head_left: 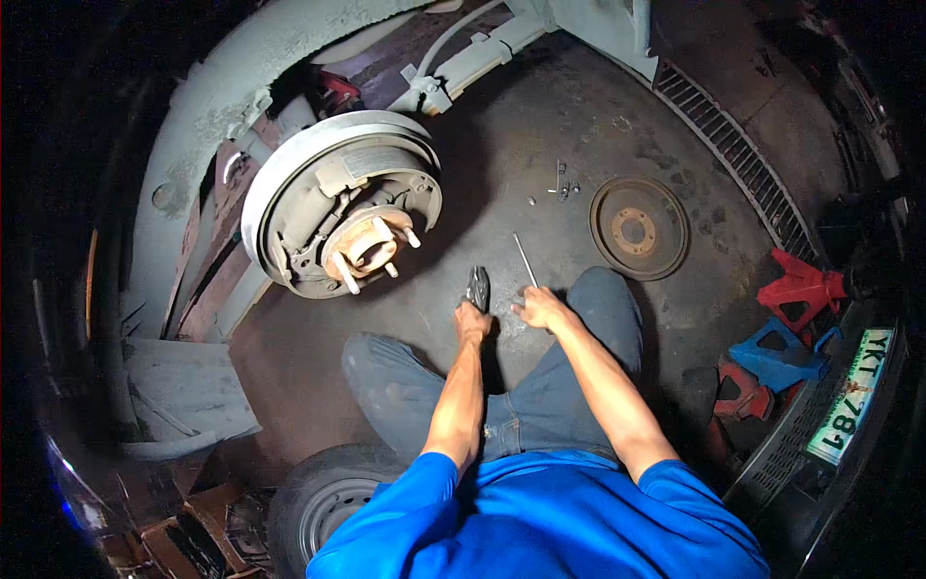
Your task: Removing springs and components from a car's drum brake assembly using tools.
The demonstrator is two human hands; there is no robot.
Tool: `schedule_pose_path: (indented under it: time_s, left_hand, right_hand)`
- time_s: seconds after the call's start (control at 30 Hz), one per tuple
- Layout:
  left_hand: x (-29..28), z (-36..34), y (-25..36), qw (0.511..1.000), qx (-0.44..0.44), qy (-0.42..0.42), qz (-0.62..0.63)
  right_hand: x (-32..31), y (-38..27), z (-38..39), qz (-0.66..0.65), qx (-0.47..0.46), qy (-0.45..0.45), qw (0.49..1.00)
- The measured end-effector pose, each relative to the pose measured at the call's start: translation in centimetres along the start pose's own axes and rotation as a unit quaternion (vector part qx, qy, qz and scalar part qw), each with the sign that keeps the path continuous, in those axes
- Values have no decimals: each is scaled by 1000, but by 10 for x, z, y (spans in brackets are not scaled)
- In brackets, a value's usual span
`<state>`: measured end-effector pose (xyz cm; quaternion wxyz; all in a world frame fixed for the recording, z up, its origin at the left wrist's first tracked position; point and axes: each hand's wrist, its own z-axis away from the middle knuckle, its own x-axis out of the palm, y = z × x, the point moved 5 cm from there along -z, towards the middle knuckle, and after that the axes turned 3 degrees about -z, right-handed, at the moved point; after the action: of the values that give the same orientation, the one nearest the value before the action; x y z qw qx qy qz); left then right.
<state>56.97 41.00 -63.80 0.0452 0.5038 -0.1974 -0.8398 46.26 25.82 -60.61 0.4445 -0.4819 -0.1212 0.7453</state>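
Observation:
My left hand (471, 321) is closed around a metal tool (477, 286) that looks like pliers, its jaw end pointing away from me. A short way to the right, my right hand (543, 309) grips a screwdriver (525, 258) with a long thin shaft; its handle is hidden in my fingers. Both hands are above the floor between my bent knees. Ahead and to the left is an exposed wheel hub (369, 246) with bare studs, set in a drum brake assembly (323, 207). Neither tool touches it.
A rusty-centred brake drum (603, 227) lies on the floor at right, near several small metal parts (563, 185). Red (793, 292) and blue (776, 357) jack stands are farther right, below a floor grate (738, 145). A wheel with tyre (304, 492) lies at lower left.

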Motion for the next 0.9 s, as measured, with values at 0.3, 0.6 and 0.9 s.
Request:
schedule_pose_path:
  time_s: [0.3, 0.6, 0.9]
  left_hand:
    - [-79, 83, 68, 689, -40, -49, 722]
    - [-89, 145, 95, 664, 32, 8, 747]
    - [-129, 168, 110, 655, 74, 29, 751]
  right_hand:
    - [-42, -97, 162, -295, -39, 212, 931]
    - [4, -53, 196, -637, 177, 190, 726]
    - [-31, -87, 219, -464, -7, 342, 817]
